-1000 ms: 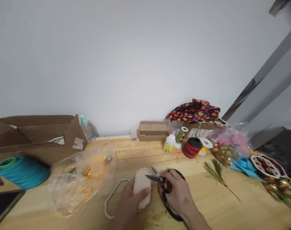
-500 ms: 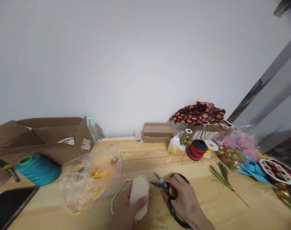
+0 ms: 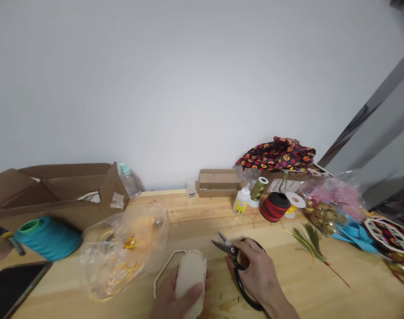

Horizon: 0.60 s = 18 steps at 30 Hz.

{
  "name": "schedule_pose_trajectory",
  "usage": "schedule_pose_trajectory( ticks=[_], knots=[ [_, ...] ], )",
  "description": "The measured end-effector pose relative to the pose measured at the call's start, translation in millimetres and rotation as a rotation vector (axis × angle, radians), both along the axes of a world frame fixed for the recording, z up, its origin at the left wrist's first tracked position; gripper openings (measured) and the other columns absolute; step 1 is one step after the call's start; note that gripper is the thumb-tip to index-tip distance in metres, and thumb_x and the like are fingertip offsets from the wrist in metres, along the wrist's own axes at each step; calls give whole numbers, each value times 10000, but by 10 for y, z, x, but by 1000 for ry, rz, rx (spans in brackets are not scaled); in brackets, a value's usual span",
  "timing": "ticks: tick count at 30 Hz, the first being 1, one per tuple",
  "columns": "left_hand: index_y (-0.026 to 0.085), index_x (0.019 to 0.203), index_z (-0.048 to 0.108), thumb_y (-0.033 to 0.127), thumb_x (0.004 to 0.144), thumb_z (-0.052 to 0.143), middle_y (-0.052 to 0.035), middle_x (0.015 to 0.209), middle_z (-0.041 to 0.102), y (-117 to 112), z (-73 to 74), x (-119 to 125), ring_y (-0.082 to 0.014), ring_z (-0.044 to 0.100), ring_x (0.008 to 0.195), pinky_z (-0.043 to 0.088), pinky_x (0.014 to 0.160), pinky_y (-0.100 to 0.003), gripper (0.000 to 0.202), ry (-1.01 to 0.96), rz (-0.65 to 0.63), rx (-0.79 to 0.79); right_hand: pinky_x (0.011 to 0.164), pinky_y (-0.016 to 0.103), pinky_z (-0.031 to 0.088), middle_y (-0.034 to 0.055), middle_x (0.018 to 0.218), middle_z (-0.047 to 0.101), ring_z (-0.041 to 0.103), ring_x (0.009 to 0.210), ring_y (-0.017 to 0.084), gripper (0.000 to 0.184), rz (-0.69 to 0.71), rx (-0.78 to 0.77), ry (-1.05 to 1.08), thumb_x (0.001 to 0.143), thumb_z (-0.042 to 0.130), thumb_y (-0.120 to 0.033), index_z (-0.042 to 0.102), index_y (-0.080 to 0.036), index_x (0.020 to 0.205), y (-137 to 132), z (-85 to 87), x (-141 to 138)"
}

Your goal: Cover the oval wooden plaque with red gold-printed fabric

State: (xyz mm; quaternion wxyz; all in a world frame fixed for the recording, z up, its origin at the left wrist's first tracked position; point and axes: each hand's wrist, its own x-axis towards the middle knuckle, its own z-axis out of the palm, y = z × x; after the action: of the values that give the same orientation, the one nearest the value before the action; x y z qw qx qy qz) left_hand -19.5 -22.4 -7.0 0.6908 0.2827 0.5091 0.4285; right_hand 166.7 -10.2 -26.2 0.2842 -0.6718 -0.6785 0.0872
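Observation:
My left hand [image 3: 175, 299] is closed on a flat cream oval piece [image 3: 191, 277] with rounded ends and a small pattern along its edge. My thumb presses its face, and fingertips show at its right side. A thin pale frame [image 3: 164, 268] sticks out left of the piece; whether I grip it too, I cannot tell. In my right hand [image 3: 257, 268] are black-handled scissors [image 3: 226, 247], fingers through the loops. Their blades are parted, pointing up and left, apart from the oval piece.
A clear plastic bag [image 3: 125, 252] with yellow cord, a teal thread cone [image 3: 49, 239] and a phone [image 3: 19, 283] lie left. Behind stand a glue bottle [image 3: 242, 201] and a red-black spool [image 3: 274, 207]. A green tassel [image 3: 308, 241] lies right.
The oval piece in my left hand has come down a little, closer to me. The scissor blades have spread wider and now stand further from its edge.

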Motion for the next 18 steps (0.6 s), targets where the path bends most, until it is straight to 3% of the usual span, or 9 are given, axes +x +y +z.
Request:
schedule_pose_trajectory(
  ticks=[7, 12, 18],
  knots=[
    [114, 911, 610, 274, 626, 671, -118, 786, 701, 60, 206, 125, -257, 640, 787, 519, 599, -305, 332, -323, 169, -205, 526, 224, 419, 7, 718, 570, 541, 605, 148, 240, -31, -2, 39, 670, 548, -218, 612, -236, 900, -21, 12, 0],
    [118, 1011, 586, 286, 684, 626, -103, 872, 695, 59, 208, 179, -236, 626, 851, 512, 708, -304, 370, -438, 226, -86, 573, 216, 449, 19, 731, 575, 553, 638, 145, 218, 65, -7, 200, 687, 517, -164, 589, -214, 886, -229, 118, -42],
    [144, 1032, 572, 288, 655, 661, -68, 901, 691, 25, 227, 260, -215, 621, 856, 504, 691, -250, 413, -320, 248, -5, 588, 244, 446, 22, 739, 565, 556, 714, 180, 250, 143, 38, -36, 632, 546, -140, 587, -232, 861, -445, 166, -74]
  ],
)
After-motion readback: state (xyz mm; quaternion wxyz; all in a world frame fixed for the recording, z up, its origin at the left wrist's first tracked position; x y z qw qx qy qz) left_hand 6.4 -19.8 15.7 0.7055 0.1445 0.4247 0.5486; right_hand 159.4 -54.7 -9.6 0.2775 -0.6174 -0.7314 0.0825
